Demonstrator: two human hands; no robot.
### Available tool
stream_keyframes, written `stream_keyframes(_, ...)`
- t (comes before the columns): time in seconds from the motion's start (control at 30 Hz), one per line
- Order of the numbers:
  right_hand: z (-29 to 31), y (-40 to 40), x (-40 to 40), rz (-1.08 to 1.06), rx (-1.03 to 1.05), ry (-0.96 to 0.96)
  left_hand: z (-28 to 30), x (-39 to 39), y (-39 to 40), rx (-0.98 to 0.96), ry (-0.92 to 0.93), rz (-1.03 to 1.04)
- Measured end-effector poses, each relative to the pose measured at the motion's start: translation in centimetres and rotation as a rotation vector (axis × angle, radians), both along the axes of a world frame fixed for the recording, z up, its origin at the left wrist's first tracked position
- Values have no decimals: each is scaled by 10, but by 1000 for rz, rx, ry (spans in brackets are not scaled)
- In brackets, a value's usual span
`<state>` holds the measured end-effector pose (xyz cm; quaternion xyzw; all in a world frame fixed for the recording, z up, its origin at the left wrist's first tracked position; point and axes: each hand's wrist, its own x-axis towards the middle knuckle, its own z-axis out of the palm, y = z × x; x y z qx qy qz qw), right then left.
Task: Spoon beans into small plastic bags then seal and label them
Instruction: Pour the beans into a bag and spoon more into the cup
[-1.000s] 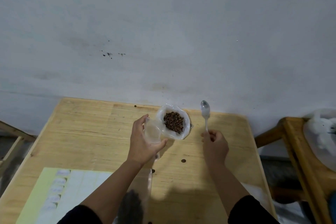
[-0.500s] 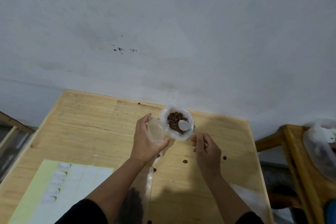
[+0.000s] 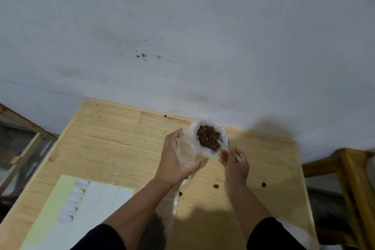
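The right hand (image 3: pixel 235 165) pinches a clear plastic spoon (image 3: pixel 223 145), its bowl dug into the beans (image 3: pixel 208 137) in the open bag (image 3: pixel 205 151) at centre frame. The left hand (image 3: pixel 175 160) grips a small empty bag (image 3: pixel 185 149) just beside it. A heaped, tilted scoop could scatter beans onto the table (image 3: pixel 113 138).

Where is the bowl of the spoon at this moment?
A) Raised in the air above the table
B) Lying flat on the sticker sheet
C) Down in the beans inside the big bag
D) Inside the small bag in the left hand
C: the right hand holds the spoon with its bowl dipped into the beans in the big bag; the small bag in the left hand looks empty.
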<state>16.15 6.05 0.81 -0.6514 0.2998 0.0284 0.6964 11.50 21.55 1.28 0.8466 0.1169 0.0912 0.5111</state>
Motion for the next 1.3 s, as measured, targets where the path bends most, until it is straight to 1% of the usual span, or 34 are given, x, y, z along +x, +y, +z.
stream_keyframes(0.07,-2,-4,3,-72,66,15,0,1,0,-2,2,-11)
stream_keyframes(0.17,-2,-10,4,-139,90,13,-1,3,0,2,4,-16)
stream_keyframes(0.4,20,-22,4,-177,120,-27,-2,11,-4,3,34,-32)
stream_keyframes(0.53,42,-28,1,-98,139,-100,-3,14,-7,11,40,-35)
stream_keyframes(0.6,53,-29,-3,-42,116,-136,-2,15,-9,6,33,-38)
stream_keyframes(0.7,67,-25,-11,61,26,-214,0,17,-11,6,20,-52)
stream_keyframes(0.8,75,-21,-18,185,-71,-351,2,16,-11,14,11,-63)
stream_keyframes(0.9,74,-22,-17,150,-143,-421,2,14,-10,1,15,-62)
stream_keyframes(0.93,69,-24,-16,122,-187,-418,2,13,-9,-7,15,-60)
stream_keyframes(1.0,54,-29,-13,85,-339,-377,1,10,-8,-13,15,-58)
stream_keyframes(1.07,36,-31,-14,76,-487,-324,-1,8,-7,-2,18,-59)
stream_keyframes(1.1,27,-31,-15,79,-526,-306,-1,8,-6,1,21,-58)
stream_keyframes(1.2,7,-23,-17,96,-507,-240,-1,6,-5,3,33,-54)
stream_keyframes(1.27,-2,-17,-16,72,-406,-146,-2,6,-5,9,29,-53)
stream_keyframes(1.3,-4,-14,-14,46,-318,-92,-2,6,-5,5,30,-54)
